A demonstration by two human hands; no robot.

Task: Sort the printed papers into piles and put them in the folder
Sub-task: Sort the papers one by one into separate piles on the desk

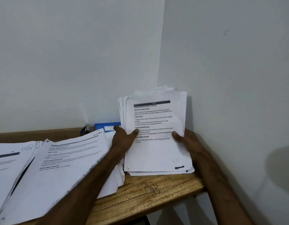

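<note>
White printed sheets (62, 159) lie fanned out loose on the left of the wooden table (148, 189). A blue folder (106, 126) sits at the back by the wall. Moving across, the left hand (124, 138) pinches the stack (156, 148) by its left edge, thumb on the front page. The stack stands tilted, bottom edge on the table, and the right hand (187, 140) grips its right edge. It looks light, floppy and slippery, with ragged edges, so squeeze both sides low down.
</note>
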